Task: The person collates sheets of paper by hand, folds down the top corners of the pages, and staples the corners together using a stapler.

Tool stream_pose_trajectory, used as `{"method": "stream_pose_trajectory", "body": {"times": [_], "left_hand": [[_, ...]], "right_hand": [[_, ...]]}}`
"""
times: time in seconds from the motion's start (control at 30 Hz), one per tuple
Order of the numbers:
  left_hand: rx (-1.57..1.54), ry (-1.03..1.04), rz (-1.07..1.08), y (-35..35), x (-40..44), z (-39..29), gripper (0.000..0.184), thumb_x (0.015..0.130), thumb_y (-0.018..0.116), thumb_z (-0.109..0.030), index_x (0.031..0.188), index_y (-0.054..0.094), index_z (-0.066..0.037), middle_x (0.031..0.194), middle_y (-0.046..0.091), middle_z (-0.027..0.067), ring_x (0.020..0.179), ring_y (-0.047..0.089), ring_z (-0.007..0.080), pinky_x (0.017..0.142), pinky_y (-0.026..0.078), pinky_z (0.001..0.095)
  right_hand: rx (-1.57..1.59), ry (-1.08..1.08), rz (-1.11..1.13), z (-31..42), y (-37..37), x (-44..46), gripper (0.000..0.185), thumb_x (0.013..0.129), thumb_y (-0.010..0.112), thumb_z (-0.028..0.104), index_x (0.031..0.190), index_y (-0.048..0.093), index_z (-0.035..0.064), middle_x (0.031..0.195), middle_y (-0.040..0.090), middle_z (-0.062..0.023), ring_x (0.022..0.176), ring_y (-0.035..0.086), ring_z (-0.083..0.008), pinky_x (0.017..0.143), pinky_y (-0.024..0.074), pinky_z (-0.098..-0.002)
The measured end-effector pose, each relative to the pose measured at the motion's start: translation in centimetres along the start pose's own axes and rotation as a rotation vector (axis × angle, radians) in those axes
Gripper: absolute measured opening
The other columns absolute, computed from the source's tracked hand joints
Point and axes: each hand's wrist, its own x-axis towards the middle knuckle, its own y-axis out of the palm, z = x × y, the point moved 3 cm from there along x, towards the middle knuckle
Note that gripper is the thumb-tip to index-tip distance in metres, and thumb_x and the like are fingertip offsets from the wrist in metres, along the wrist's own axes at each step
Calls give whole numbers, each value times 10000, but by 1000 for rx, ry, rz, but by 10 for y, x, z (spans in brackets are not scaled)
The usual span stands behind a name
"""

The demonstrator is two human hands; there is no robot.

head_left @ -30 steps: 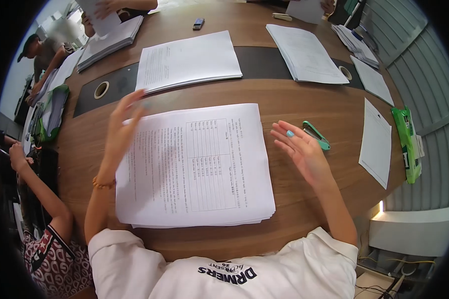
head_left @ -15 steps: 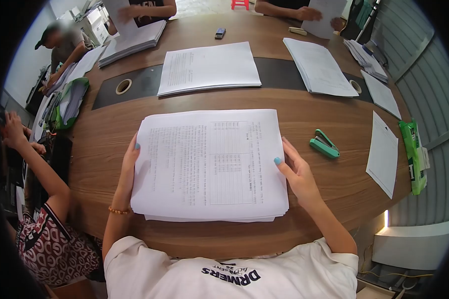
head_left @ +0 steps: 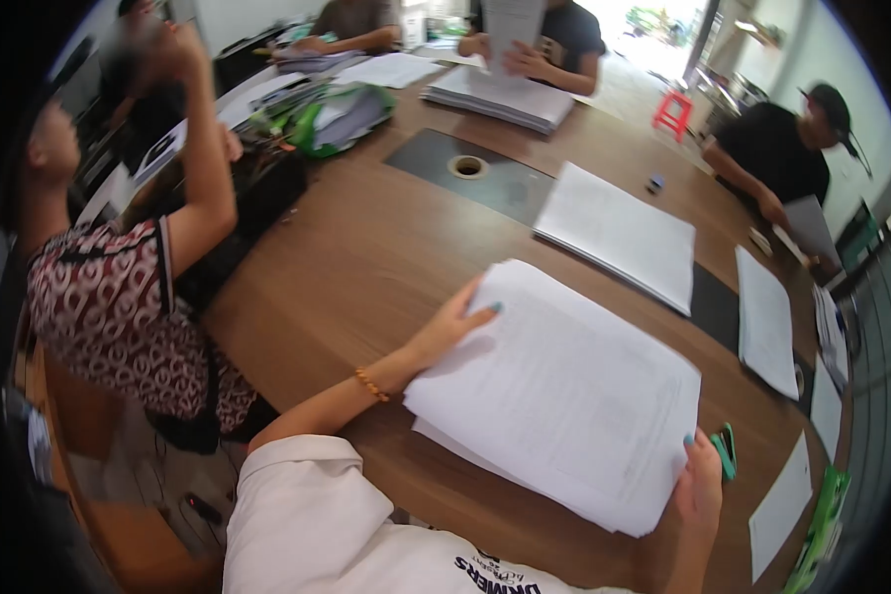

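Note:
A thick stack of printed sheets (head_left: pixel 564 396) lies over the near part of the table, its print blurred. My left hand (head_left: pixel 455 325) is closed on its left edge, thumb on top and fingers mostly hidden beneath. On the opposite edge, near the lower right corner, my right hand (head_left: pixel 701 477) grips the same stack, thumb on the top sheet. A lower sheet sticks out along the near left side. Just beyond my right hand sits a green stapler (head_left: pixel 727 451), partly hidden by that hand.
Other paper stacks (head_left: pixel 619 238) rest on the brown table (head_left: pixel 317 267). A single sheet (head_left: pixel 780 507) and a green packet (head_left: pixel 820 530) lie at right. A person in a patterned shirt (head_left: pixel 109 307) is close on the left. Several people work around the table, some handling paper.
My view has swung left and tilted, so the table appears rotated. Both hands still hold the stack. The person at left has raised an arm.

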Motion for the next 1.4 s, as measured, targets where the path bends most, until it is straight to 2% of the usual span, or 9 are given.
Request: {"method": "stream_pose_trajectory", "body": {"times": [0.23, 0.3, 0.4, 0.57, 0.7, 0.77, 0.9, 1.07, 1.4], "left_hand": [[54, 51, -52, 14, -1, 19, 834, 860, 602, -372, 1408, 142, 58, 1427, 264, 205, 1333, 243, 248, 1081, 207, 314], [185, -2, -112, 20, 1, 31, 930, 842, 604, -428, 1400, 72, 93, 1452, 162, 265, 1369, 155, 304, 1102, 168, 346], [234, -29, -69, 18, 2, 20, 1010, 830, 600, -468, 1386, -8, 117, 1460, 46, 302, 1385, 49, 333, 1116, 118, 382], [-95, -103, 7, 11, -13, -49, 580, 831, 660, -325, 1254, 453, 13, 1179, 540, 102, 1088, 483, 143, 931, 403, 292], [-124, 125, 128, 2, 1, -70, 402, 851, 646, -204, 1169, 528, 12, 1097, 590, 82, 985, 533, 113, 816, 452, 249], [55, 623, -23, 9, -7, -98, 203, 858, 638, -180, 898, 626, 19, 731, 601, 26, 657, 521, 75, 545, 411, 226], [203, 681, -136, 14, -11, -99, 121, 828, 649, -114, 827, 638, 7, 603, 571, 15, 524, 477, 62, 460, 383, 248], [450, 727, -106, -18, 0, -64, 178, 739, 737, -98, 892, 677, -30, 833, 680, 54, 674, 585, 72, 557, 462, 227], [-106, 399, -406, 6, -28, -64, 225, 825, 653, -74, 1000, 585, 52, 904, 621, 49, 806, 576, 103, 746, 493, 251]], "right_hand": [[-368, -125, 76, -8, 1, 10, 470, 844, 549, 66, 1268, 390, -59, 1152, 537, -177, 1063, 540, -250, 885, 464, -369], [-875, -350, -41, 13, -1, 14, 658, 753, 750, 163, 1264, 427, -99, 1210, 521, -229, 1098, 495, -219, 931, 396, -346], [-749, -302, -145, 37, 4, 14, 545, 808, 676, 88, 1255, 432, -105, 1183, 541, -225, 1060, 515, -237, 920, 407, -358], [-608, -389, -354, 61, 11, 12, 565, 803, 644, 50, 1290, 390, -82, 1274, 469, -211, 1166, 456, -277, 976, 368, -374], [-445, -506, -386, 58, 8, 23, 568, 799, 621, 44, 1300, 370, -50, 1252, 476, -191, 1139, 483, -273, 952, 408, -380], [-328, -525, -356, 49, 4, 32, 571, 797, 609, 41, 1305, 360, -34, 1241, 480, -181, 1125, 497, -272, 940, 428, -383], [-147, -536, -149, 2, -34, 72, 597, 771, 607, 7, 1311, 352, 2, 1240, 475, -145, 1108, 514, -259, 911, 466, -374], [-129, -601, -28, -10, -27, 68, 554, 750, 654, 2, 1244, 403, 27, 1219, 485, -112, 1106, 508, -212, 904, 463, -357], [-509, -718, -114, 47, 64, 12, 292, 736, 691, -29, 1010, 588, -28, 939, 641, -82, 842, 606, -125, 721, 504, -256]]}}
